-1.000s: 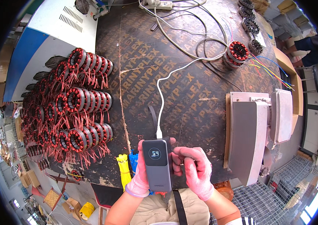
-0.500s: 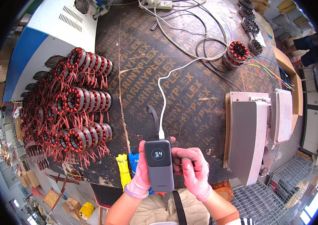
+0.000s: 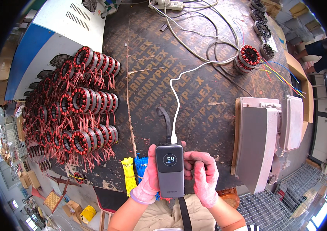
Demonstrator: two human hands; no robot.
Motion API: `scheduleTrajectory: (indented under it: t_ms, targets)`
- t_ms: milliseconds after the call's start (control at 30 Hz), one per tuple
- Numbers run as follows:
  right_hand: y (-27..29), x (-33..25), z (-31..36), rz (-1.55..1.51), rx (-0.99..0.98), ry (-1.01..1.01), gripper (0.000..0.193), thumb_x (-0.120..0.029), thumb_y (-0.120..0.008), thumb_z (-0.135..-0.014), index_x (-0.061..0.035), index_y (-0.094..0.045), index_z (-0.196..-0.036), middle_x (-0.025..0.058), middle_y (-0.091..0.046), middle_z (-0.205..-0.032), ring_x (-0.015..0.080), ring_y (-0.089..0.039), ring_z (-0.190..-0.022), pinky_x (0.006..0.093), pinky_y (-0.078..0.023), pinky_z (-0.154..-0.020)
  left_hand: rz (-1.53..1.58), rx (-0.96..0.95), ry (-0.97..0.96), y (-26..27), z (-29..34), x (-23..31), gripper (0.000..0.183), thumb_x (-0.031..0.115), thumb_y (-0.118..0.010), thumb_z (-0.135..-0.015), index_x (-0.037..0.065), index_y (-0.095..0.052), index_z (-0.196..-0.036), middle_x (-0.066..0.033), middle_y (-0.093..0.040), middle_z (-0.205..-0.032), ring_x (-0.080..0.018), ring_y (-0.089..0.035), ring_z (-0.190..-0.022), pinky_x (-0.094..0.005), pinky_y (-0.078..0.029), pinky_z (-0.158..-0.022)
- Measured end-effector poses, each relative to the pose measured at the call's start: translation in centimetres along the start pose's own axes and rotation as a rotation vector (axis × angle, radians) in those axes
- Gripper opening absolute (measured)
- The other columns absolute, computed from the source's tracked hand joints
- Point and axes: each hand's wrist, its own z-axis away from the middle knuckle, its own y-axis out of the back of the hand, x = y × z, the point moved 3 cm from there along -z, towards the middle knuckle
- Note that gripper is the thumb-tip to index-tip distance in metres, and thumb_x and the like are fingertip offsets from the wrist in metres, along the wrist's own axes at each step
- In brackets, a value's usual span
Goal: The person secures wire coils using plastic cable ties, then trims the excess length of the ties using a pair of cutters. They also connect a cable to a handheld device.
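Note:
A dark grey power bank [image 3: 171, 177] with a lit round display is held upright in my gloved left hand [image 3: 150, 181]. The fingers of that hand wrap behind it, and a fingertip shows past its upper right edge. A white cable [image 3: 175, 104] is plugged into its top end, next to a dark woven strap loop [image 3: 165, 119]. My gloved right hand [image 3: 204, 177] is beside the right edge, its fingers curled in and thumb raised; I see nothing in it. Yellow wire bundles [image 3: 128, 175] and blue wire bundles [image 3: 142, 167] lie left of my left hand.
Rows of red-wound motor stators [image 3: 82, 102] are stacked on the left by a white and blue machine [image 3: 55, 30]. A wound stator [image 3: 247, 58] with coloured leads stands at the back right. A grey metal fixture [image 3: 256, 142] stands at the right. Cables trail from a power strip [image 3: 171, 5].
The whole view has shifted slightly, so the table and the items on it sit a little further right. My left hand still holds the power bank, and my right hand stays curled beside it.

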Motion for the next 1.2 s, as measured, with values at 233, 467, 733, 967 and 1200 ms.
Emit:
scheduleTrajectory:
  t_ms: [233, 467, 733, 967, 1200]
  targets:
    - [-0.4, -0.3, -0.3, 0.012, 0.021, 0.030, 0.026, -0.016, -0.050, -0.107, -0.0022, -0.057, -0.128, 0.0035, -0.054, -0.098, 0.0065, -0.051, -0.078, 0.0203, -0.045, -0.066, 0.084, -0.025, 0.028, 0.0, -0.1, 0.1, 0.100, 0.082, -0.039, -0.090, 0.004, -0.034, -0.152, -0.0272, -0.066, -0.116, -0.0392, -0.071, -0.097, -0.0527, -0.059, -0.086]
    - [-0.3, -0.2, -0.2, -0.004, 0.025, -0.020, 0.026, -0.016, -0.049, -0.107, -0.0024, -0.055, -0.128, 0.0043, -0.055, -0.100, 0.0067, -0.051, -0.078, 0.0202, -0.047, -0.067, -0.124, 0.004, 0.000, -0.1, 0.0, 0.3, 0.098, 0.082, -0.032, -0.091, 0.005, -0.036, -0.152, -0.0253, -0.066, -0.119, -0.0367, -0.070, -0.101, -0.0505, -0.058, -0.089]
    - [-0.2, 0.1, -0.1, -0.037, 0.033, -0.016, 0.027, -0.017, -0.050, -0.107, -0.0025, -0.054, -0.129, 0.0047, -0.054, -0.099, 0.0070, -0.050, -0.077, 0.0205, -0.047, -0.067, -0.176, -0.032, 0.031, 0.6, 0.0, 0.2, 0.097, 0.085, -0.027, -0.090, 0.012, -0.037, -0.154, -0.0230, -0.064, -0.126, -0.0322, -0.069, -0.105, -0.0487, -0.056, -0.094]
    - [-0.2, 0.0, -0.2, -0.026, 0.039, -0.002, 0.026, -0.016, -0.050, -0.107, -0.0025, -0.054, -0.129, 0.0048, -0.054, -0.098, 0.0070, -0.049, -0.077, 0.0207, -0.047, -0.066, -0.297, 0.000, 0.028, 0.0, 0.1, 0.3, 0.098, 0.085, -0.027, -0.090, 0.012, -0.037, -0.154, -0.0237, -0.061, -0.130, -0.0320, -0.068, -0.107, -0.0490, -0.056, -0.094]
    - [-0.2, -0.1, -0.1, 0.009, 0.048, 0.007, 0.025, -0.015, -0.049, -0.108, -0.0029, -0.055, -0.128, 0.0042, -0.054, -0.098, 0.0067, -0.051, -0.078, 0.0208, -0.049, -0.069, -0.254, 0.065, -0.012, -0.8, -0.1, 0.2, 0.099, 0.083, -0.029, -0.092, 0.004, -0.037, -0.152, -0.0248, -0.065, -0.120, -0.0341, -0.071, -0.100, -0.0483, -0.059, -0.088]
